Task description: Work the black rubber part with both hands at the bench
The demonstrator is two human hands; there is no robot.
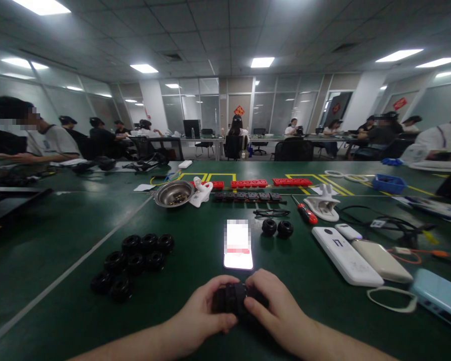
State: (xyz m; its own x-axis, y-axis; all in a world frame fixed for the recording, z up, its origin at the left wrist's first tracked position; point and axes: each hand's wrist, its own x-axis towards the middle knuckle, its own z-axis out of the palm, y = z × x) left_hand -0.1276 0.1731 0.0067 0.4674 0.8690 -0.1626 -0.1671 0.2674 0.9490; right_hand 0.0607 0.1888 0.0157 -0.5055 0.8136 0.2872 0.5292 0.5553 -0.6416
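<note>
A black cylindrical part [236, 298], apparently wheel-like, is gripped between both hands low in the middle of the view. My left hand [205, 307] wraps its left side, the thumb along the near face. Around the right side curl the fingers of my right hand [274, 303], thumb pressed near the middle. Much of the part is hidden by the fingers. Just beyond the hands lies a lit phone [238, 258]. Several black ring-shaped wheels [135, 262] are grouped to the left, and two more black wheels [284, 229] sit beyond the phone to the right.
A metal bowl [173, 203] with small parts, red strips [248, 184], a black strip [248, 197] and a screwdriver [306, 213] lie farther back. Power banks [346, 255], cables and a blue bin [389, 184] are at right. Other people sit around the room.
</note>
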